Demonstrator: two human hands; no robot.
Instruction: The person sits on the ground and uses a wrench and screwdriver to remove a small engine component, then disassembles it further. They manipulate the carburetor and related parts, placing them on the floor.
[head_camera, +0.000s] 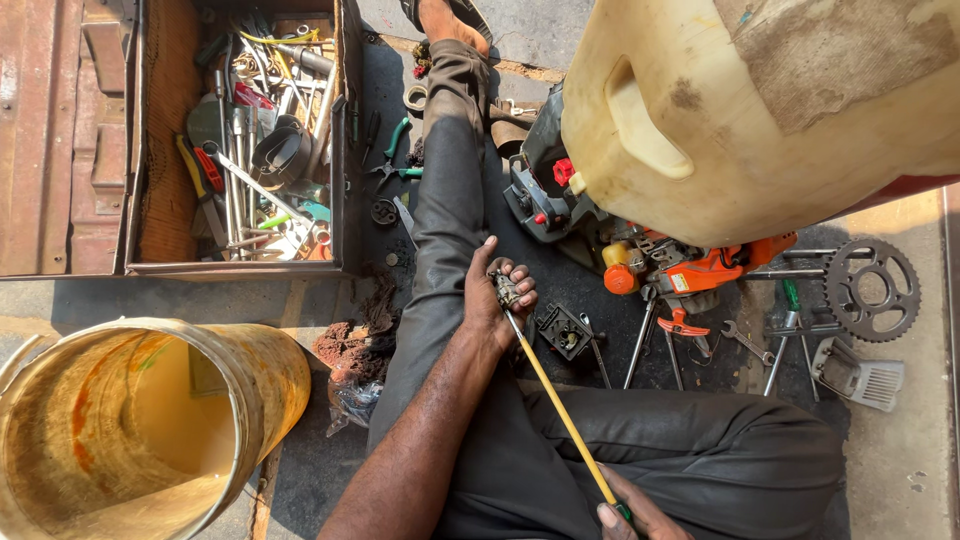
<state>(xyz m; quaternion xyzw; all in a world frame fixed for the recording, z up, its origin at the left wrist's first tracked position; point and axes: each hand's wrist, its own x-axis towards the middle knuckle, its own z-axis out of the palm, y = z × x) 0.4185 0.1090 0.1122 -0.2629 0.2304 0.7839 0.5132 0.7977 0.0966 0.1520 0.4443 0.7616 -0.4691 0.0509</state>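
My left hand (495, 298) rests on my knee, its fingers closed around a small dirty metal part (506, 289). A long screwdriver with a yellow shaft (560, 412) runs from that part down to my right hand (635, 515) at the bottom edge, which grips its green handle end. The tip meets the part between my left fingers. I sit cross-legged in dark trousers (445, 230) on a dark mat.
An open rusty toolbox (160, 150) full of wrenches and pliers stands at upper left. A yellow bucket (140, 420) lies at lower left. A large cream jerrycan (760, 110) looms at upper right above an orange engine (690, 270). A sprocket (870, 288), wrenches and a small black part (563, 330) lie nearby.
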